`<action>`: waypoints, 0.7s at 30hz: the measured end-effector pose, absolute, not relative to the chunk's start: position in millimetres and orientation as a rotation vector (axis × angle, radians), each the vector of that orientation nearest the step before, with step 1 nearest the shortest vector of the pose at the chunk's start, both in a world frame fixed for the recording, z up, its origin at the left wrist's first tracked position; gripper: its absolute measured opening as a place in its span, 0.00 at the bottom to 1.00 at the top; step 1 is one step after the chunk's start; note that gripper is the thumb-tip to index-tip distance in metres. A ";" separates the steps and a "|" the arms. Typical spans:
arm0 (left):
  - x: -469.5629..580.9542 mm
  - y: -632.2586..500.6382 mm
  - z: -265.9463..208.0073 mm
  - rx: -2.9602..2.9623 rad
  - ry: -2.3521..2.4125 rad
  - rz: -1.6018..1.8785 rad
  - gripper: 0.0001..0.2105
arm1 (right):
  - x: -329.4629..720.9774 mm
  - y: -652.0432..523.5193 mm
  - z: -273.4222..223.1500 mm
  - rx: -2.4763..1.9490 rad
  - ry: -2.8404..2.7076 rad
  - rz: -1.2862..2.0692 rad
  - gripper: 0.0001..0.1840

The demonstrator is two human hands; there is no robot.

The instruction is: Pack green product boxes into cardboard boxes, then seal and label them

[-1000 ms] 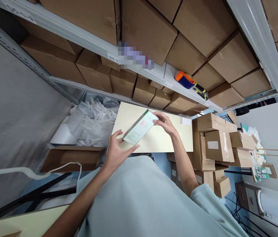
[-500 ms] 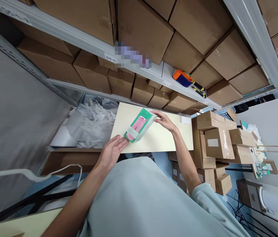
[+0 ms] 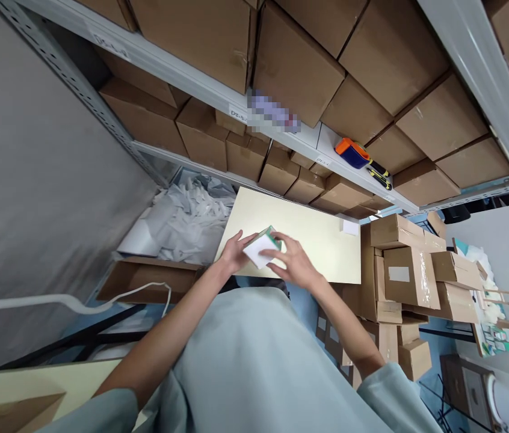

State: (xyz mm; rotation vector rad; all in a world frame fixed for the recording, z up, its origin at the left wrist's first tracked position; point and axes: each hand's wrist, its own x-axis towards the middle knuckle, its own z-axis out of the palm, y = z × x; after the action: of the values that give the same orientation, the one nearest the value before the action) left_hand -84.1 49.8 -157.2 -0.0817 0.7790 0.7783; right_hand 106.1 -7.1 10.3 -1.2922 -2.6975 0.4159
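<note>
Between my two hands, above the near side of the cream tabletop (image 3: pixel 313 231), is a small green and white product box (image 3: pixel 260 250). Its plain white end faces me, and a green edge shows at the top. My left hand (image 3: pixel 235 252) supports the box from the left, its fingers partly hidden behind it. From the right, my right hand (image 3: pixel 294 260) grips the box with thumb and fingers curved around its edges. The printed front of the box is turned out of sight.
Brown cartons (image 3: pixel 297 54) fill the shelf above the table. An orange and blue tape dispenser (image 3: pixel 352 153) lies on the shelf edge beside yellow-black cutters (image 3: pixel 379 174). Crumpled white wrapping (image 3: pixel 191 222) is heaped at left. Cartons (image 3: pixel 410 273) are stacked at right; a small white block (image 3: pixel 349 227) sits on the table.
The box has been turned so its white end faces me instead of its printed pink-bottle front. It has come nearer, and my right hand has moved down around it. The view has shifted slightly.
</note>
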 end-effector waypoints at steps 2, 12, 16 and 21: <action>-72.7 57.4 -152.6 -0.057 0.704 0.751 0.31 | 92.0 -21.3 -4.4 -1.213 -2.864 0.266 0.18; -65.5 91.6 -133.1 0.060 0.591 0.848 0.25 | 92.4 -55.5 -35.7 -1.285 -2.806 0.422 0.19; -68.1 96.8 -133.2 0.097 0.653 0.872 0.26 | 100.4 -54.9 -34.2 -1.357 -2.698 0.590 0.19; -78.2 87.8 -137.3 0.154 0.808 0.821 0.25 | 102.7 -46.3 -16.0 -1.458 -2.471 0.683 0.19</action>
State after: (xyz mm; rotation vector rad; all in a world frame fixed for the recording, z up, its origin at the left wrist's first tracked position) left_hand -78.2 87.8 -137.3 0.1543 0.8081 0.8207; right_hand 102.7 -46.3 -16.0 -1.4583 -2.4707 0.6834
